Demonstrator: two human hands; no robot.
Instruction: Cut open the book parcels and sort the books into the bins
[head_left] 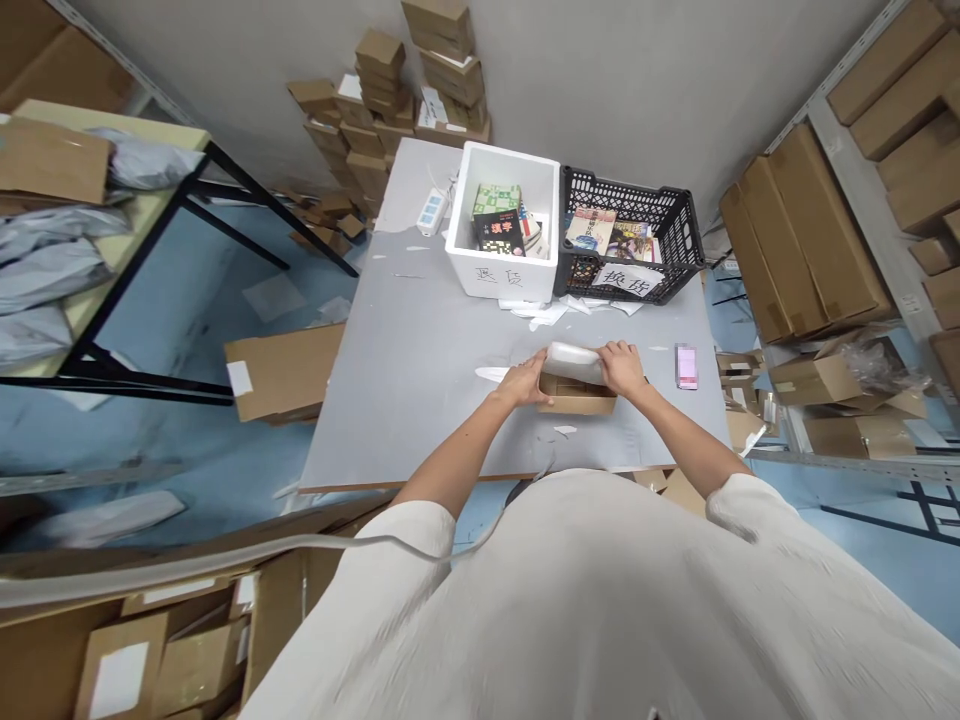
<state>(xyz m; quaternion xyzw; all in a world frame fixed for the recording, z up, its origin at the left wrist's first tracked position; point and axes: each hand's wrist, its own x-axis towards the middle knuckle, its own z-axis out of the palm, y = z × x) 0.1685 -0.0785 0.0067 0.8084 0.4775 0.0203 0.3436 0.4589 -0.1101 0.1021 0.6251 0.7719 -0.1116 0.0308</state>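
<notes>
Worktop (397, 370), 9 o'clock of the small carton (579, 405): broad passage over flat paper scraps (491, 374). Obstacles: white bin (501, 262), 11 o'clock, and black crate (626, 197), 1 o'clock, side by side, high-walled; phone (686, 367), 3 o'clock, flat.

This looks like a parcel storeroom, shown by stacked brown cardboard boxes (454, 80), grey metal shelving (868, 210) of brown cartons (900, 100), silvery plastic mailing bags (56, 270) and a black latticed plastic crate (682, 240) of colourful books (592, 230).
</notes>
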